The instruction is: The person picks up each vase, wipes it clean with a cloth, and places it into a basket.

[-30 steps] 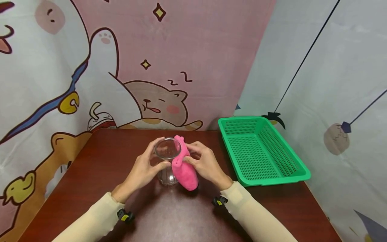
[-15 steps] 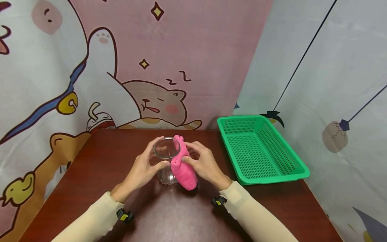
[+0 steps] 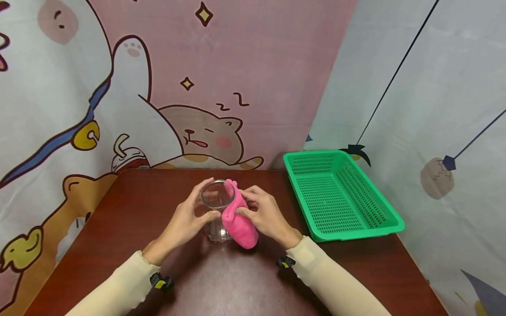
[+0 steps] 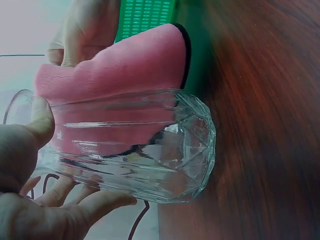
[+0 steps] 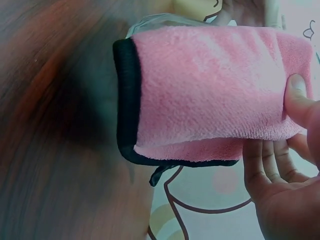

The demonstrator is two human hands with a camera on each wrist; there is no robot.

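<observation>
A clear glass jar (image 3: 215,230) with a round rim, ribbed sides and a faceted base stands over the table in the head view. My left hand (image 3: 187,221) grips its left side, thumb in front and fingers behind. Against the jar's right side lies a folded pink cloth (image 3: 243,230), its upper end at the rim. The thumb and fingers of my right hand (image 3: 269,214) pinch this cloth near the top. Black edging borders the cloth (image 5: 210,85) in the right wrist view. Through the glass jar (image 4: 195,145), the left wrist view shows the pink fabric behind.
To the right, a green plastic basket (image 3: 316,234) with slotted walls sits on the dark red-brown wooden table (image 3: 138,202). A printed cartoon curtain (image 3: 276,87) hangs behind the table and along both sides.
The cloth's upper end has shifted slightly down at the jar's rim, along with my right fingers. Both hands keep their hold, and the head view has drifted a little.
</observation>
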